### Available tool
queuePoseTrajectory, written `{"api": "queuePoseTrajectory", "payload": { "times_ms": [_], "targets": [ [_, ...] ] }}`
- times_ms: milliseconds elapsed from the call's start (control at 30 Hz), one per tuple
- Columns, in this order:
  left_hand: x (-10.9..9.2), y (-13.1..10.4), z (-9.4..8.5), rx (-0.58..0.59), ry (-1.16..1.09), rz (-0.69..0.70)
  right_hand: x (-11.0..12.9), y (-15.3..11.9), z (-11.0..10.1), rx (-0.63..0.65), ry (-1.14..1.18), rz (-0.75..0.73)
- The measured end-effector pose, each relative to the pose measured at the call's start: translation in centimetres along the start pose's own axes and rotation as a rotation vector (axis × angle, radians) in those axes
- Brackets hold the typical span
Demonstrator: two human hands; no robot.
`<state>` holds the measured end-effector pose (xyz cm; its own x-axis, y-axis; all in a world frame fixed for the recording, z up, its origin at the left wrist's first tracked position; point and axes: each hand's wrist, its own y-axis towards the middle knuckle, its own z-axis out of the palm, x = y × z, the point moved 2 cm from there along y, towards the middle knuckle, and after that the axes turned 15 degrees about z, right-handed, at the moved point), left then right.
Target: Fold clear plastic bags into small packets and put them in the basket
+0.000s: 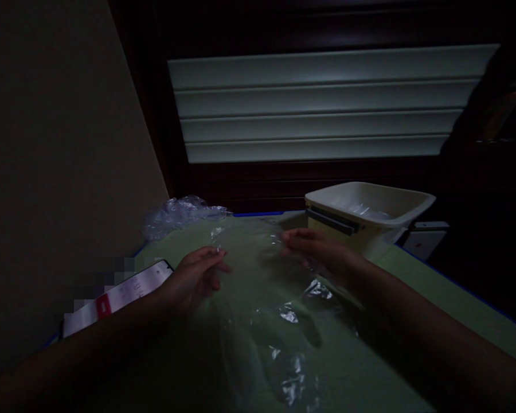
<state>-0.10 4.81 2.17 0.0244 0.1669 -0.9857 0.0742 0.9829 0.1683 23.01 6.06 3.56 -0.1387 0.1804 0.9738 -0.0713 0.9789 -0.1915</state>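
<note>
A clear plastic bag or film (289, 312) stretches between my hands and hangs down toward me over the green tabletop, shiny with creases. My left hand (202, 272) pinches its upper left edge between thumb and fingertips. On the other side, my right hand (312, 246) grips the upper right edge, with the fingers closed and slightly blurred. Past my left hand lies a crumpled heap of clear plastic (178, 217). Near my left forearm rests a phone (124, 295) with its screen lit, partly covered by the arm.
A cream bin (370, 221) with a dark handle stands at the back right, clear plastic inside it. Beside it is a white box-like object (425, 241). The green table (438, 292) has a blue edge. Behind are a wall and a slatted panel (318, 103).
</note>
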Motion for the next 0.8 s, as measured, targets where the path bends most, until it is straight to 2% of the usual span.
{"api": "queuePoseTrajectory", "payload": {
  "times_ms": [167,267,367,500,567,667,700,733,800],
  "targets": [
    [-0.1,0.2,-0.5,-0.104,0.232,0.152,-1.4,1.8,-0.7,-0.063,-0.198,-0.075],
    [-0.2,0.2,-0.9,-0.148,0.534,0.454,-1.8,2.3,-1.1,-0.133,-0.350,-0.173],
    [-0.2,-0.2,-0.6,-0.007,0.818,0.753,-1.9,2.3,-1.3,-0.192,-0.504,-0.256],
    [0.3,-1.2,0.2,0.260,0.998,0.851,-2.1,1.8,-1.0,-0.255,-0.687,-0.300],
    [0.2,-1.7,0.4,0.265,1.036,0.927,-2.3,1.8,-0.8,-0.285,-0.767,-0.299],
    [-0.1,-2.2,0.5,0.161,1.065,1.103,-2.4,1.9,-0.6,-0.313,-0.865,-0.295],
    [-0.1,-2.3,0.5,0.168,1.061,1.147,-2.5,2.0,-0.6,-0.318,-0.891,-0.297],
    [-0.1,-2.3,0.6,0.218,1.051,1.166,-2.5,2.1,-0.6,-0.323,-0.914,-0.298],
    [0.2,-2.3,0.9,0.421,1.021,1.101,-2.5,2.1,-0.6,-0.326,-0.953,-0.303]
  ]
}}
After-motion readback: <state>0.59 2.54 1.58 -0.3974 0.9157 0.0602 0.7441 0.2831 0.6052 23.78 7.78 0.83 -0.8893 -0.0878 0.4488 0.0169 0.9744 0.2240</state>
